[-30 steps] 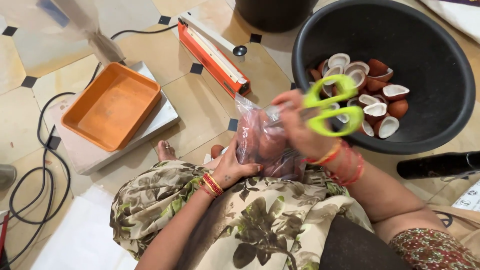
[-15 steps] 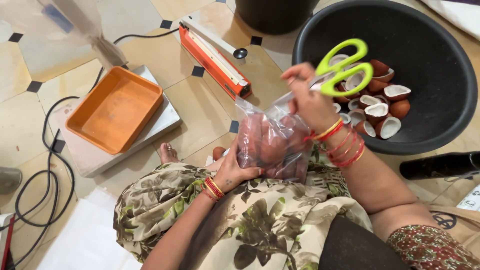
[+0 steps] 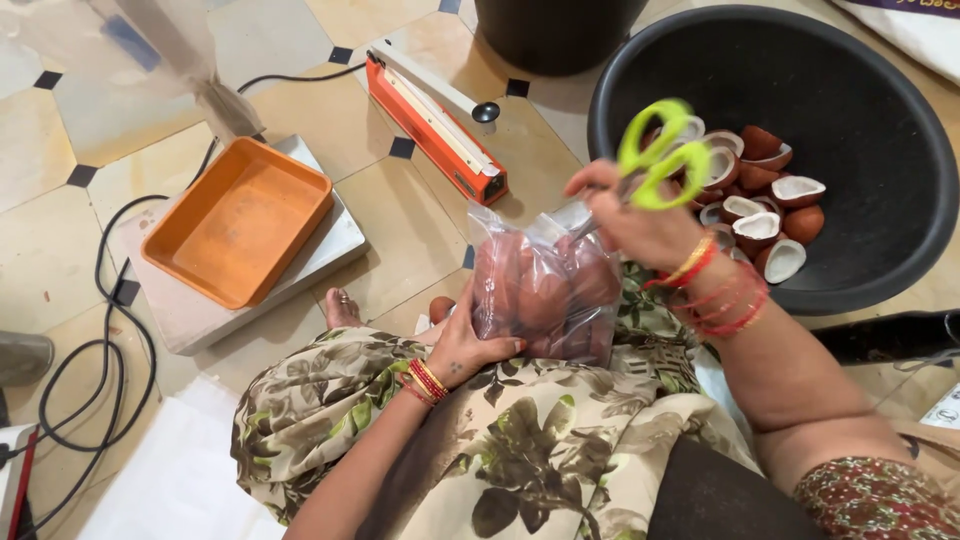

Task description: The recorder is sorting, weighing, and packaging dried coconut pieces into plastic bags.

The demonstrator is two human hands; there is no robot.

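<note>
A clear plastic bag (image 3: 545, 285) full of brown coconut halves rests upright on my lap. My left hand (image 3: 465, 340) grips its lower left side. My right hand (image 3: 635, 222) holds green-handled scissors (image 3: 655, 160) above the bag's upper right corner, blades pointing down at the top of the plastic. Just beyond, a big black tub (image 3: 880, 110) holds several coconut halves (image 3: 765, 205), some showing white flesh.
An orange tray (image 3: 235, 220) sits on a flat grey scale (image 3: 320, 250) to the left. An orange heat sealer (image 3: 435, 120) lies on the tiled floor ahead. Black cables (image 3: 100, 330) loop at far left. A dark bucket (image 3: 555, 30) stands at the top.
My right hand lifted the scissors from across the bag's top up and to the right. The bag stays on my lap, still held by my left hand.
</note>
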